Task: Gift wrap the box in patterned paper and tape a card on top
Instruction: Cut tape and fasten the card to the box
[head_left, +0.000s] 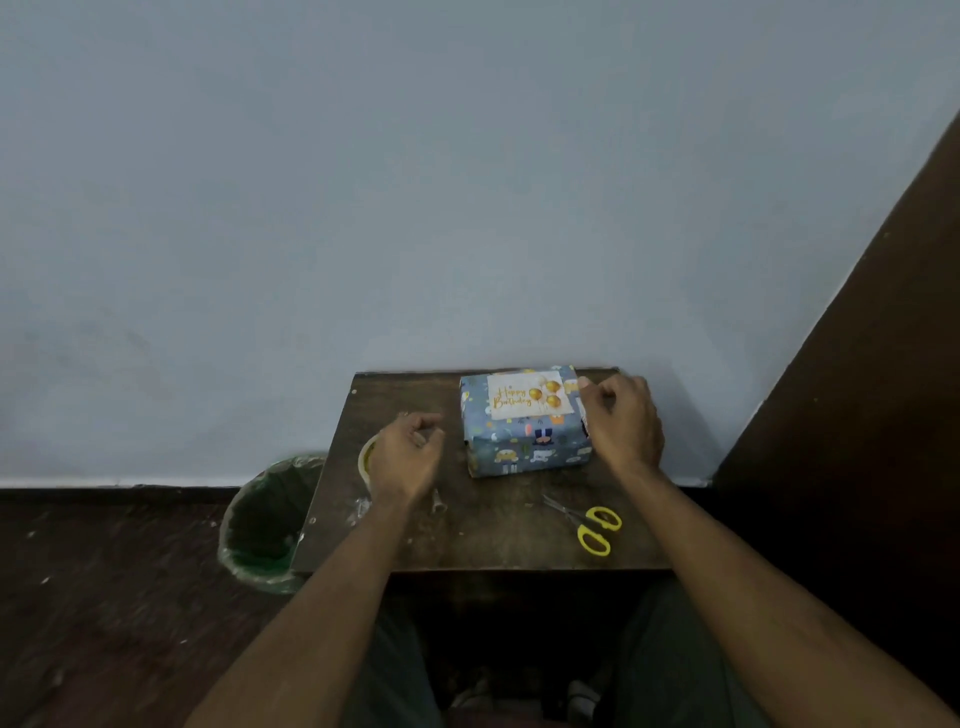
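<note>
Now we see the box (524, 421) wrapped in blue patterned paper, Happy Birthday card (524, 396) on top; right hand (621, 423) curled at its edge, grip unclear; left hand (410, 449) loosely curled, empty.

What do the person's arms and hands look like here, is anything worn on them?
Both arms are bare from the bottom of the picture up to the fingers: no sleeves, gloves or watch show. The left hand and right hand carry no ring or bracelet that I can make out, though the picture is dim. Below the arms, dark greyish trousers cover the legs.
</note>
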